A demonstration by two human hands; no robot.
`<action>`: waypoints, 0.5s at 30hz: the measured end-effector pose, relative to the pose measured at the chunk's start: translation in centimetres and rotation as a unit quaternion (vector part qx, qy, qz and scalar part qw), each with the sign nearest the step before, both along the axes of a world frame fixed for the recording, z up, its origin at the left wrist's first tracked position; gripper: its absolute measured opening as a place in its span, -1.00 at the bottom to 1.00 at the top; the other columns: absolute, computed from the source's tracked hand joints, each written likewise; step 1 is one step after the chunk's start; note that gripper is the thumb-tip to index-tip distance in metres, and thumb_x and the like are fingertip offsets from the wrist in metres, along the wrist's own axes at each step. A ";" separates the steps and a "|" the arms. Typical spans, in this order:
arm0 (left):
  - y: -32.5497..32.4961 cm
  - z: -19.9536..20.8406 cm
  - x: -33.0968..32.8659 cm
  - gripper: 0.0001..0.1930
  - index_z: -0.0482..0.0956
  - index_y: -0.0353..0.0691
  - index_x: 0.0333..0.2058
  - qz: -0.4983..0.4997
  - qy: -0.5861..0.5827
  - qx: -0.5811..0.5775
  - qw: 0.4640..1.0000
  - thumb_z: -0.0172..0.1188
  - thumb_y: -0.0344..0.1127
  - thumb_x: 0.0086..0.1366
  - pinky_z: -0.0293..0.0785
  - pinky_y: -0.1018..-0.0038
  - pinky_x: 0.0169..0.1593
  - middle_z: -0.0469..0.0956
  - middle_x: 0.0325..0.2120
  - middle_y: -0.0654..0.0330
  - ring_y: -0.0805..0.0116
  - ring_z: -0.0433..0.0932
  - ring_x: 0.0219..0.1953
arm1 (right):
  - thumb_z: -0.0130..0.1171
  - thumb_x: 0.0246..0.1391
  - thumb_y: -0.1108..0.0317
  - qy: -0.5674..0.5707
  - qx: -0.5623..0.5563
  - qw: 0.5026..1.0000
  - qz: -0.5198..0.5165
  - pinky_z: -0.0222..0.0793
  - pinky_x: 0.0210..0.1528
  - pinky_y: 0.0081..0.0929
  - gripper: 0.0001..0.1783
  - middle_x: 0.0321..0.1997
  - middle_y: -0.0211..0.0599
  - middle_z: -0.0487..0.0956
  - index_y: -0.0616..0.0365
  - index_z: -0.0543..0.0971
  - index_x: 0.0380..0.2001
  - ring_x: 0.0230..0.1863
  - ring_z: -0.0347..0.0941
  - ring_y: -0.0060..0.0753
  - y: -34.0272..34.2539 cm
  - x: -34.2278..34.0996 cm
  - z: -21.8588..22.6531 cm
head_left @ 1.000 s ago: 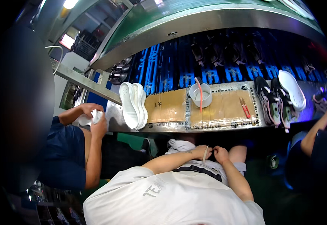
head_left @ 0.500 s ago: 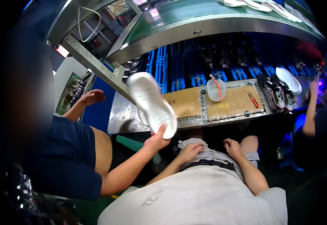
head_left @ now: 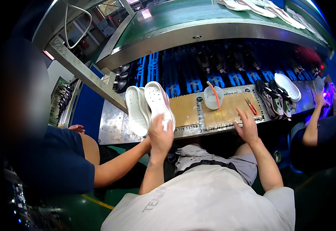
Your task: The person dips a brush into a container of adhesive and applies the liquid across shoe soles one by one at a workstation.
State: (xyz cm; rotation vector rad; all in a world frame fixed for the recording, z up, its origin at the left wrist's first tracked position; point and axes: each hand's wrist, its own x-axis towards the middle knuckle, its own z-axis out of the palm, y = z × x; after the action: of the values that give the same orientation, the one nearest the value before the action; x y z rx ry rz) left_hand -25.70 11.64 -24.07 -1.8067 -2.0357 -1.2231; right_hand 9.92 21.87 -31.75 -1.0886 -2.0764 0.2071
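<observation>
Two white shoe soles with small holes, a left one [head_left: 136,111] and a right one [head_left: 155,96], are held upright side by side over the left end of the bench. My left hand [head_left: 161,136] is closed round the lower end of the right sole, partly covering it. A co-worker's forearm [head_left: 121,165] reaches in from the left to the same spot; that hand is mostly hidden behind mine. My right hand [head_left: 248,129] hovers at the bench's front edge with fingers spread and nothing in it, close to red-handled snips [head_left: 251,106].
A translucent cup [head_left: 213,99] with an orange-red stick stands on cardboard [head_left: 231,115] taped to the metal bench [head_left: 112,123]. Black shoes [head_left: 270,101] and white soles [head_left: 287,86] sit at the right. A metal post [head_left: 87,77] slants at left; another person's arm [head_left: 314,123] is far right.
My hands have risen from my lap, the left onto a sole, the right to the bench edge. The co-worker's soles have turned to show both side by side.
</observation>
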 end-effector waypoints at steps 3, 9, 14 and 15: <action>3.0 -0.1 -3.6 -0.35 0.32 -0.38 0.19 0.151 0.101 -0.060 0.981 0.39 -0.23 0.22 0.50 0.02 0.00 0.53 -0.08 -0.24 -0.30 0.54 -0.05 | 0.46 -0.03 0.38 -0.053 0.044 0.997 0.047 0.43 0.02 -0.17 -0.19 -0.06 -0.18 0.54 0.01 0.43 0.34 -0.05 0.50 -0.10 3.1 -2.4 3.4; 4.5 -2.0 -7.2 -0.67 0.63 -0.36 -0.34 0.146 0.048 -0.216 0.964 0.42 -0.15 0.20 0.54 -0.07 -0.12 0.66 -0.36 -0.26 -0.33 0.64 -0.24 | 0.43 -0.05 0.33 -0.138 0.089 0.981 0.100 0.41 -0.07 -0.21 -0.35 -0.20 -0.30 0.50 -0.02 0.54 0.19 -0.12 0.49 -0.19 7.8 -6.7 3.7; 4.2 -3.0 -10.0 -0.74 0.64 -0.41 -0.33 0.071 -0.110 -0.188 0.973 0.30 -0.25 0.27 0.54 0.18 -0.24 0.66 -0.48 -0.09 0.00 0.70 -0.36 | 0.32 0.11 0.36 -0.101 0.121 0.982 0.101 0.42 -0.15 -0.22 -0.65 -0.30 -0.25 0.51 0.10 0.60 -0.01 -0.22 0.50 -0.12 9.8 -7.6 2.0; 4.4 -2.6 -10.2 -0.76 0.64 -0.42 -0.31 0.052 -0.158 -0.218 0.962 0.27 -0.28 0.28 0.55 0.22 -0.24 0.66 -0.49 -0.05 0.08 0.70 -0.36 | 0.32 0.11 0.36 -0.105 0.117 0.983 0.098 0.42 -0.15 -0.22 -0.65 -0.30 -0.25 0.51 0.10 0.60 -0.01 -0.22 0.50 -0.12 10.1 -7.7 2.2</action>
State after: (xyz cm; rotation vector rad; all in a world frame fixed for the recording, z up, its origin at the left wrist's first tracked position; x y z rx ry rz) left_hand -35.94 16.02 -26.68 -1.7226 -2.7244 -1.1612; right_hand 2.27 32.01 -29.59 -0.7928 -2.3302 -0.0589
